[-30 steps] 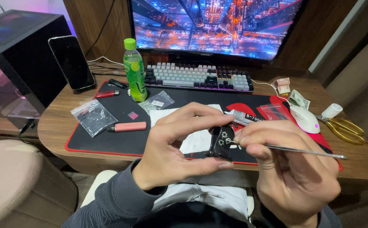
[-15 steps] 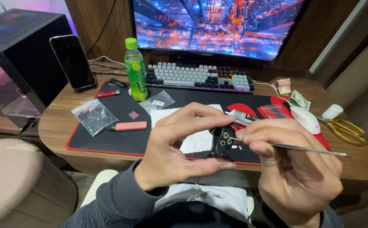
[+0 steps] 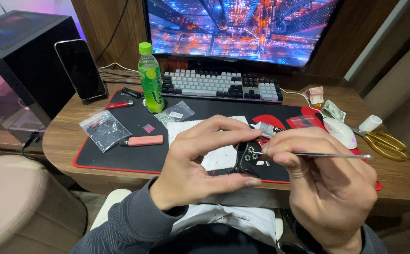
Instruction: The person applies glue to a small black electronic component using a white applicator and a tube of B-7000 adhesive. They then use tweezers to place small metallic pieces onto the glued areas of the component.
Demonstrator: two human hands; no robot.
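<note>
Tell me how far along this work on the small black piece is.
Done: small decorations already sit on the face of the black piece, and supplies are laid out, among them a bag of tiny parts and a glue tube. In hand: the left hand pinches the piece while the right hand holds a thin metal tool to it. Left: part of the face looks bare.

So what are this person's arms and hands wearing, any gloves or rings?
Both hands are bare: the left hand and right hand show no gloves, and no rings can be seen. The left arm wears a dark grey ribbed sleeve reaching the wrist; a similar dark cuff edges the right wrist.
</note>
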